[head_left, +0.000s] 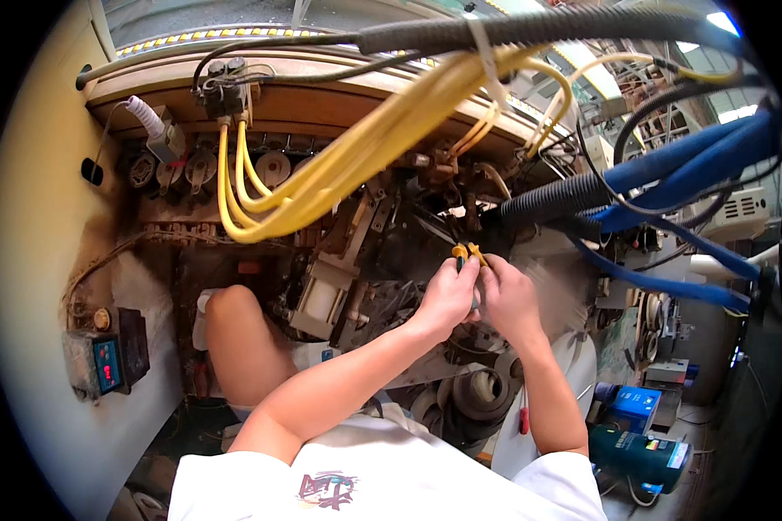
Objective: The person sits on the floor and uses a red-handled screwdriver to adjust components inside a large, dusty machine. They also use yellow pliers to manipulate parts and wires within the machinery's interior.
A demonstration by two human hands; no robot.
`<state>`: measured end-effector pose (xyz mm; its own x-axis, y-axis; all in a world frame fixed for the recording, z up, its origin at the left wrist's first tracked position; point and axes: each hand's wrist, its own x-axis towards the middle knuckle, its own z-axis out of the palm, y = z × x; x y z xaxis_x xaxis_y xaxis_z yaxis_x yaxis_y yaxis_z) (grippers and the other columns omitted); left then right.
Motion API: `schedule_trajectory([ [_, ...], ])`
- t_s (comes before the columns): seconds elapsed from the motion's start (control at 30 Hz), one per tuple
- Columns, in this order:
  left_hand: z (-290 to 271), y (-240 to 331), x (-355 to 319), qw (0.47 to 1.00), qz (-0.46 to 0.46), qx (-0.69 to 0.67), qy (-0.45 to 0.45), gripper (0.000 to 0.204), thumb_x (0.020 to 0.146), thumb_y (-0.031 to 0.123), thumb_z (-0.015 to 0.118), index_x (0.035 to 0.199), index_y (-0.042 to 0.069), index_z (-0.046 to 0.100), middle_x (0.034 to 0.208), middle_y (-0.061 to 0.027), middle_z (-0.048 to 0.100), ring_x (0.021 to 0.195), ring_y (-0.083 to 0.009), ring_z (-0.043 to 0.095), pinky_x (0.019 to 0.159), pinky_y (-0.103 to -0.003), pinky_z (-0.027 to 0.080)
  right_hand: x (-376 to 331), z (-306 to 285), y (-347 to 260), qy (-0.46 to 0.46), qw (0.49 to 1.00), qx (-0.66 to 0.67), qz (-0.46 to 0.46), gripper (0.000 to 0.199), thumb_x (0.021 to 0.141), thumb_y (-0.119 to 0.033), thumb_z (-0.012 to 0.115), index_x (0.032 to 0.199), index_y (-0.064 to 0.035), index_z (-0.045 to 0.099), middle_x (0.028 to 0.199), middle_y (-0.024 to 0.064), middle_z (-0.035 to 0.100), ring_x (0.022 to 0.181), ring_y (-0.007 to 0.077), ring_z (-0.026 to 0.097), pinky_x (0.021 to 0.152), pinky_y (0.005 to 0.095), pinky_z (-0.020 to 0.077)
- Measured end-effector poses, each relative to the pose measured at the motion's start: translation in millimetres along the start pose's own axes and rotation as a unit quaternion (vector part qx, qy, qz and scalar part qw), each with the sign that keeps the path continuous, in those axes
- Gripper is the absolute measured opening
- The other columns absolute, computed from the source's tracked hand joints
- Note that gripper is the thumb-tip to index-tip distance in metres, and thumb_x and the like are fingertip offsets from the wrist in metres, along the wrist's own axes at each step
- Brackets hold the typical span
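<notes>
The small tool (467,253) is mostly hidden by fingers (only its yellow-orange handle tips poke out). The left hand (447,295) and right hand (508,300) both pinch it, in front of the dark machine (382,252), below the yellow cables (339,165).

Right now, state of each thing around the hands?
left hand: closed on small yellow-handled tool
right hand: closed, touching the same tool
yellow cables: hanging in a loop, bundled
blue hoses: draped across at right
small control box: display lit
</notes>
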<state>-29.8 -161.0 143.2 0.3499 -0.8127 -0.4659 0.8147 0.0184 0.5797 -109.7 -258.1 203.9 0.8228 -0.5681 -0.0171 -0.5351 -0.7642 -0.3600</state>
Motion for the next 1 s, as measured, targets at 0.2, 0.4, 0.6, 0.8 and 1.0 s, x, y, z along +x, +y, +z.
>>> schedule_trajectory([
  [0.2,-4,23,55,0.993,-0.046,-0.094,0.053,0.036,0.111,0.039,0.045,0.103,0.004,0.051,0.066,-0.0026,0.054,0.049,-0.0141,0.053,0.043,-0.03,0.04,57,0,-10,-0.009,0.999,-0.03,-0.02,0.026,0.096,-0.019,0.064,0.114,-0.0008,0.07,0.1,0.0266,0.071,0.093,0.0448,0.069,0.08,0.0491,0.0552],
  [0.4,-10,27,84,0.967,-0.059,-0.247,0.007,0.03,0.109,0.036,0.05,0.107,0.007,0.055,0.07,-0.0005,0.053,0.05,-0.0126,0.052,0.04,-0.027,0.035,89,2,0,0.065,0.998,-0.013,0.012,0.031,0.089,-0.02,0.07,0.115,-0.0014,0.066,0.088,0.025,0.072,0.084,0.0443,0.072,0.073,0.0471,0.0559],
  [0.6,-38,-6,137,0.947,-0.075,-0.289,0.116,0.033,0.105,0.035,0.057,0.092,0.005,0.056,0.068,-0.0048,0.054,0.048,-0.016,0.052,0.039,-0.029,0.034,97,53,-5,0.119,0.991,-0.028,0.061,0.023,0.097,-0.021,0.072,0.115,-0.0066,0.068,0.085,0.0168,0.074,0.078,0.0327,0.074,0.067,0.0417,0.0551],
  [0.8,-42,-3,141,0.945,-0.063,-0.308,0.094,0.024,0.104,0.031,0.058,0.101,0.007,0.056,0.067,-0.004,0.053,0.048,-0.0165,0.051,0.04,-0.029,0.033,110,60,3,0.17,0.983,-0.062,-0.009,0.017,0.097,-0.02,0.07,0.109,-0.0078,0.069,0.084,0.0206,0.072,0.079,0.0408,0.072,0.065,0.0463,0.053],
  [1.0,-44,-1,148,0.945,-0.076,-0.295,0.116,0.023,0.105,0.031,0.055,0.101,0.008,0.056,0.068,-0.0047,0.053,0.048,-0.0176,0.051,0.041,-0.03,0.032,113,65,-9,0.129,0.983,-0.114,0.069,0.019,0.098,-0.023,0.067,0.109,-0.0085,0.07,0.087,0.0211,0.073,0.083,0.0428,0.071,0.068,0.0488,0.0528],
])
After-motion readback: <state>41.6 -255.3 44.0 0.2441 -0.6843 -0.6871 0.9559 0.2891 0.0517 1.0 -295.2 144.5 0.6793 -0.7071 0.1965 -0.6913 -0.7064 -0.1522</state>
